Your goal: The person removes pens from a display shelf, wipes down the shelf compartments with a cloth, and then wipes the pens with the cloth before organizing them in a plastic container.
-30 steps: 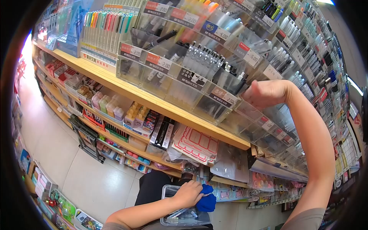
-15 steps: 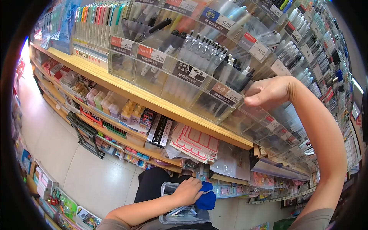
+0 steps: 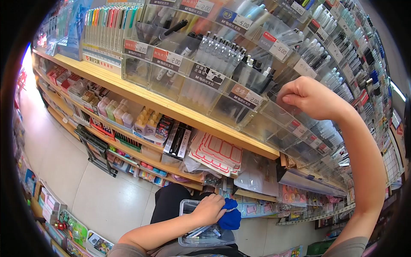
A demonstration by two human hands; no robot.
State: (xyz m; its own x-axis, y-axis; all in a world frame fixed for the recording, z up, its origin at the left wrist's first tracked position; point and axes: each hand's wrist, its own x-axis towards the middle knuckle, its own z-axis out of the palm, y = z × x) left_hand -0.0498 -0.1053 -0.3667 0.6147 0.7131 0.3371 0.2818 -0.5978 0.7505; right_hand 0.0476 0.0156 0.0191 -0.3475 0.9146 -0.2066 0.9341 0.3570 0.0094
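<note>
My right hand [image 3: 309, 99] is bent at the wrist over the front of a clear plastic display compartment [image 3: 274, 115], its fingers curled down behind the thumb. The fingertips are partly hidden, and whatever they may hold does not show. Left of it, a compartment holds dark and white-capped pens [image 3: 253, 73] behind a 2.00 price label. Low in the view, my left hand [image 3: 209, 209] lies across a clear plastic box [image 3: 201, 240] on my lap, its fingers closed against a bunched blue cloth [image 3: 231, 214]. Several pens [image 3: 199, 231] lie in the box.
Tiered clear pen racks [image 3: 329, 55] rise at the right. A wooden shelf edge [image 3: 180, 115] runs under the display, with boxes and red-framed label sheets [image 3: 216, 152] below. A black folding stool [image 3: 96, 150] stands on the tiled floor [image 3: 124, 201]. Goods in baskets [image 3: 70, 231] sit lower left.
My right hand has shifted a little to the right along the rack, with its fingers more curled. My left hand stays at the box and blue cloth. The view has moved slightly.
</note>
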